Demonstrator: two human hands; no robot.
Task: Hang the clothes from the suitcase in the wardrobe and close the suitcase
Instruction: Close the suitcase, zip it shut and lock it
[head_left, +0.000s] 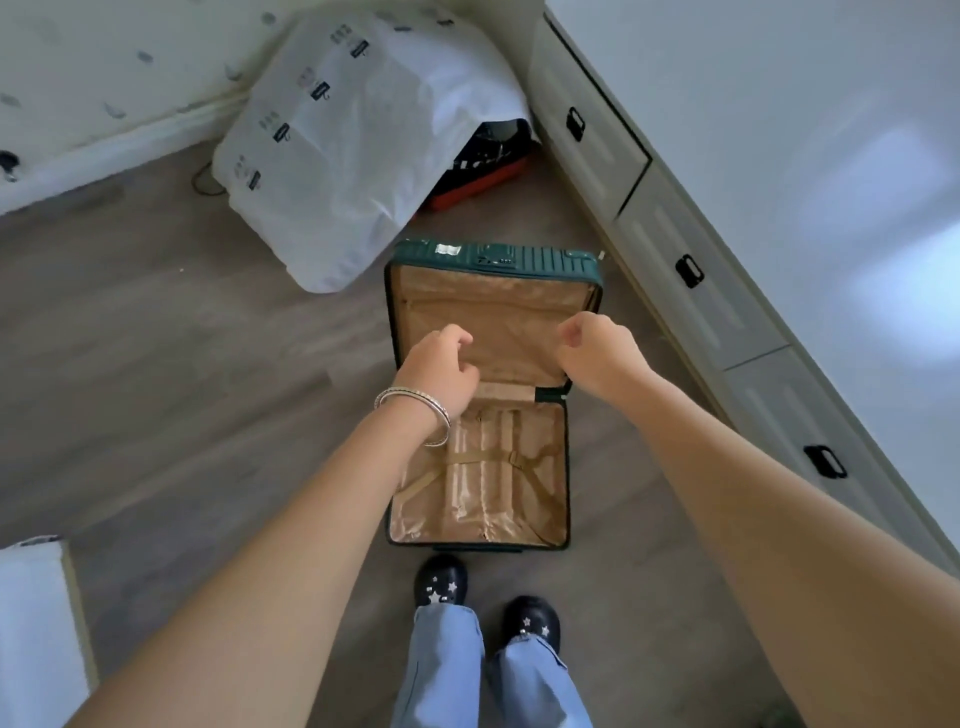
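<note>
A dark green suitcase lies open on the floor in front of my feet. Its tan lining is bare, with only the straps crossing the near half; no clothes show inside. My left hand, with bracelets on the wrist, hovers over the hinge area with fingers loosely curled and nothing in them. My right hand is level with it over the suitcase's right side, curled into a loose fist and holding nothing. The white wardrobe runs along the right, its lower drawers shut.
A large white plastic-wrapped bundle sits on the floor beyond the suitcase, with a red and black box tucked behind it. Another white object is at the lower left. My feet in black shoes stand just before the suitcase.
</note>
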